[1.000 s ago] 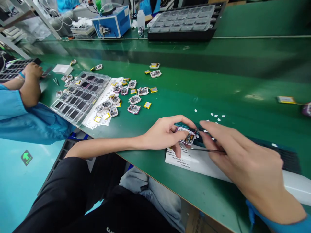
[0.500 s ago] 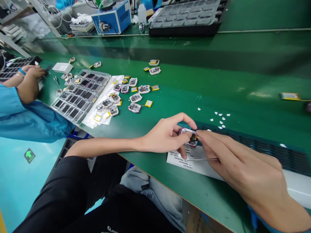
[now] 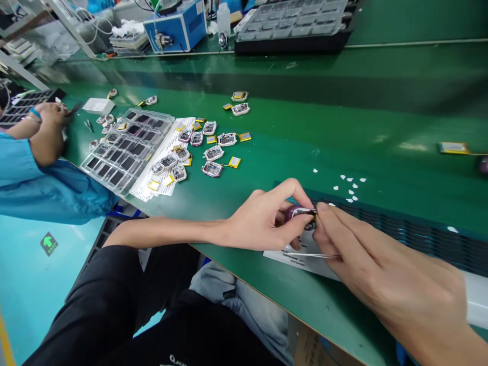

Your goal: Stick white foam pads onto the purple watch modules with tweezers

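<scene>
At the green worktop [image 3: 305, 147], the left hand [image 3: 263, 221] pinches a small purple-rimmed device [image 3: 295, 211] tilted above a printed sheet [image 3: 305, 254], steadying it while the right hand [image 3: 381, 269], closed around tweezers [image 3: 310, 254], fingers its edge. More devices [image 3: 206, 147] lie left of the sheet.

Green bench [image 3: 343, 127], teal floor [image 3: 30, 284]

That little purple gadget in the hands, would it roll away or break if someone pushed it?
The purple gadget looks flat like its neighbours, so it would probably slide, not roll. It seems light: left hand fingertips alone pinch it. Open insides on those neighbours suggest it is fragile.
</scene>
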The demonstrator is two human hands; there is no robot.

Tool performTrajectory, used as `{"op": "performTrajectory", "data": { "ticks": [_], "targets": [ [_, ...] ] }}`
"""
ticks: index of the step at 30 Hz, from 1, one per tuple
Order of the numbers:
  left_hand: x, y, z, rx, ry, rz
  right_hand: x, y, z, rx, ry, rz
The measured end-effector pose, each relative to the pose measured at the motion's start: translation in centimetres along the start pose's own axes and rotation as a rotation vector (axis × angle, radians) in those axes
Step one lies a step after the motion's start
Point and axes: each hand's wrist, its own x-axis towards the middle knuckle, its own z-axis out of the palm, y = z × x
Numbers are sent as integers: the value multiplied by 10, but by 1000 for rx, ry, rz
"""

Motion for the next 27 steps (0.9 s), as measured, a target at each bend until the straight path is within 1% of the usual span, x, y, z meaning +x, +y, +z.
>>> {"op": "performTrajectory", "data": {
  "ticks": [3, 7, 9, 12, 16, 18, 24, 27],
  "targets": [
    [2, -4, 0, -29, 17, 7, -1, -2, 2, 82, 27, 73],
    [4, -7, -2, -37, 9, 79, 0, -4, 4, 155, 54, 203],
    [4, -7, -2, -36, -10, 125, 4, -6, 4, 202, 46, 269],
    [2, -5, -2, -13, -53, 172, 10, -7, 3, 316, -6, 337],
    [-1, -1, -1, 50, -68, 167, 16, -6, 1, 464, -89, 397],
    [-2, 1, -2, 79, -72, 163, 18, -6, 1, 514, -106, 420],
    [-3, 1, -4, 57, -119, 142, 15, -10, 1, 574, -83, 514],
    [-2, -2, -5, 107, -126, 159, 13, -11, 2, 580, -62, 566]
  ]
}}
